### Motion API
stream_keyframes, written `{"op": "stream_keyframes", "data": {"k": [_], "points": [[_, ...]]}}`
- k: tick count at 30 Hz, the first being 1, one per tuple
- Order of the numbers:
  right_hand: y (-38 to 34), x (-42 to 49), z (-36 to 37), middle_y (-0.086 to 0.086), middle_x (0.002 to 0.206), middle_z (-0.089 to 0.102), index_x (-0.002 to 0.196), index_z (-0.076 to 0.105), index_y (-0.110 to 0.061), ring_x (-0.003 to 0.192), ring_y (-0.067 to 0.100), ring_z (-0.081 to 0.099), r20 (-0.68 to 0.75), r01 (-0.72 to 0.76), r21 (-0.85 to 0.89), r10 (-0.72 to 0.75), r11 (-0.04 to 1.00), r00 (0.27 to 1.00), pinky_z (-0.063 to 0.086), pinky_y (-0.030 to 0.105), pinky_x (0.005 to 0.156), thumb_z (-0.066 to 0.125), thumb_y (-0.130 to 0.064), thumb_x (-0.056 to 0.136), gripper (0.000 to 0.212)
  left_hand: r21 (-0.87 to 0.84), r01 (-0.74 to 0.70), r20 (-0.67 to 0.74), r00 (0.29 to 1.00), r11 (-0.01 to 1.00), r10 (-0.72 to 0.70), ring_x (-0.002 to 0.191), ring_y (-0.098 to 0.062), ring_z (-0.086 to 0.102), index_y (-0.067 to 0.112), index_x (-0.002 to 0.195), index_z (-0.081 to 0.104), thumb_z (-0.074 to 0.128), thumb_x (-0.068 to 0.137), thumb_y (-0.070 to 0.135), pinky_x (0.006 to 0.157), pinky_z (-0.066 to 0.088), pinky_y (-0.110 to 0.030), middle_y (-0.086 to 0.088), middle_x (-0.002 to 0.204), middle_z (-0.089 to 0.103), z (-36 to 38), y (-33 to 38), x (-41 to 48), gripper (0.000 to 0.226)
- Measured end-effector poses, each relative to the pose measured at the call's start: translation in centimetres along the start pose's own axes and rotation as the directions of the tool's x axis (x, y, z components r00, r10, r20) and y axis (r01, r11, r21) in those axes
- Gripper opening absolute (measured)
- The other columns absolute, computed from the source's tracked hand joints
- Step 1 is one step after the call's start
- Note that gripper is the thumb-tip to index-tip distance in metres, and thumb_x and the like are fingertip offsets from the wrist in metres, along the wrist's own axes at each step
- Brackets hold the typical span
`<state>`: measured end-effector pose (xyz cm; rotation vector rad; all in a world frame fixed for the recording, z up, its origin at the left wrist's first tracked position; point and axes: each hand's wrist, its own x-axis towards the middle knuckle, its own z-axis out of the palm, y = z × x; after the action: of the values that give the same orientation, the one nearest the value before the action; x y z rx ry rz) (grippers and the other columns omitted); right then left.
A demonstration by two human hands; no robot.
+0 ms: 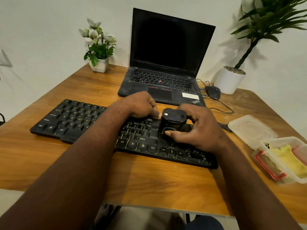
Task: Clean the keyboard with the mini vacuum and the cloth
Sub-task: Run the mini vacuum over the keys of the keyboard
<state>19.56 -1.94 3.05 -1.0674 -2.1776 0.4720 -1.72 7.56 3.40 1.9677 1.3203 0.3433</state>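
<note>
A black keyboard (74, 120) lies across the middle of the wooden table. A small black mini vacuum (172, 122) stands on the keyboard's right part. My right hand (197, 130) grips the vacuum from the right, thumb on its front. My left hand (137, 105) rests on the keyboard's far edge just left of the vacuum, fingers curled, fingertips touching the vacuum's top. A yellow cloth (290, 161) lies in a clear plastic container (280, 143) at the right edge of the table.
An open black laptop (166, 63) stands behind the keyboard. A wired mouse (213, 92) and its cable lie right of it. A clear lid (249, 130) sits beside the container. A flower pot (99, 63) and a white planter (230, 80) stand at the back.
</note>
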Motion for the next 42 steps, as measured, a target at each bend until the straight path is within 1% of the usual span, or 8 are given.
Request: {"op": "stream_keyframes", "data": {"k": [6,13,19,24,28,31,36,42], "points": [[2.1,-2.5,-3.6,-0.003,0.092,0.072,0.1,0.072,-0.018,0.087,0.019,0.069,-0.024,-0.07,0.087,0.072,0.994,0.997,0.053,0.032,0.073,0.083,-0.034,0.075,0.031,-0.033,0.024,0.025,0.999,0.999,-0.023,0.087,-0.013,0.068,0.017,0.084,0.079,0.082,0.084,0.039,0.09,0.053,-0.041,0.003,0.085,0.076,-0.1,0.1,-0.3,0.023],[-0.4,-0.1,1.1,-0.011,0.089,0.068,0.095,0.071,-0.019,0.082,0.012,0.065,0.006,0.08,-0.059,-0.08,0.995,0.997,0.054,0.026,0.065,0.089,-0.028,0.077,0.027,-0.032,0.013,0.008,1.0,0.999,-0.013,0.062,-0.005,0.064,0.016,0.077,0.077,0.078,0.089,0.021,0.067,0.05,-0.029,0.005,0.07,0.074,0.0,0.2,-0.2,0.013],[0.3,0.8,0.7,-0.012,0.102,0.073,0.116,0.073,-0.022,0.093,0.002,0.067,-0.205,-0.14,-0.113,0.115,0.984,0.972,0.055,0.02,0.075,0.087,-0.029,0.078,0.041,-0.022,0.035,-0.007,0.999,0.999,-0.035,0.054,-0.005,0.053,0.015,0.08,0.074,0.073,0.093,0.023,0.054,0.044,-0.023,0.003,0.07,0.066,0.0,0.2,-0.2,0.015],[-0.5,0.0,0.0,-0.013,0.102,0.076,0.115,0.069,-0.035,0.099,0.007,0.071,0.105,-0.161,0.156,0.146,0.975,0.984,0.057,0.021,0.082,0.089,-0.023,0.078,0.043,0.001,0.023,-0.026,0.999,1.0,-0.023,0.064,-0.004,0.062,0.017,0.077,0.074,0.072,0.093,0.021,0.063,0.048,-0.026,0.004,0.077,0.073,0.0,0.1,0.0,0.016],[0.6,0.8,0.4,-0.014,0.099,0.074,0.118,0.073,-0.023,0.091,0.001,0.069,-0.26,-0.164,-0.116,0.13,0.98,0.957,0.057,0.02,0.073,0.088,-0.031,0.079,0.042,0.023,0.006,-0.022,1.0,1.0,-0.005,0.06,-0.004,0.056,0.017,0.079,0.075,0.075,0.091,0.027,0.062,0.043,-0.026,0.005,0.073,0.069,0.1,0.3,-0.2,0.016],[1.1,0.5,0.1,-0.017,0.101,0.072,0.12,0.072,-0.021,0.09,-0.007,0.066,-0.427,-0.204,-0.081,0.151,0.976,0.892,0.051,0.01,0.068,0.087,-0.029,0.081,0.042,0.094,-0.041,-0.094,0.994,0.995,0.05,0.076,-0.009,0.064,0.019,0.081,0.077,0.078,0.089,0.037,0.069,0.048,-0.03,0.007,0.079,0.072,0.1,0.3,-0.6,0.019],[0.8,-0.3,0.1,-0.021,0.099,0.068,0.12,0.069,-0.023,0.091,-0.013,0.064,-0.438,-0.251,0.022,0.235,0.968,0.868,0.048,0.006,0.067,0.085,-0.03,0.082,0.042,0.185,-0.116,-0.635,0.744,0.976,0.208,0.078,-0.006,0.061,0.027,0.084,0.073,0.069,0.095,0.046,0.067,0.047,-0.03,0.009,0.086,0.068,0.0,-1.0,-4.7,0.022],[-1.7,1.1,-0.2,-0.016,0.102,0.071,0.108,0.061,-0.044,0.095,-0.006,0.066,-0.161,-0.24,0.031,0.242,0.97,0.957,0.055,0.014,0.075,0.087,-0.027,0.08,0.041,0.422,-0.055,-0.645,0.683,0.905,0.342,0.096,-0.01,0.049,0.029,0.098,0.074,0.068,0.093,0.047,0.076,0.044,-0.035,0.013,0.099,0.061,3.4,-5.8,-14.3,0.02]]}}
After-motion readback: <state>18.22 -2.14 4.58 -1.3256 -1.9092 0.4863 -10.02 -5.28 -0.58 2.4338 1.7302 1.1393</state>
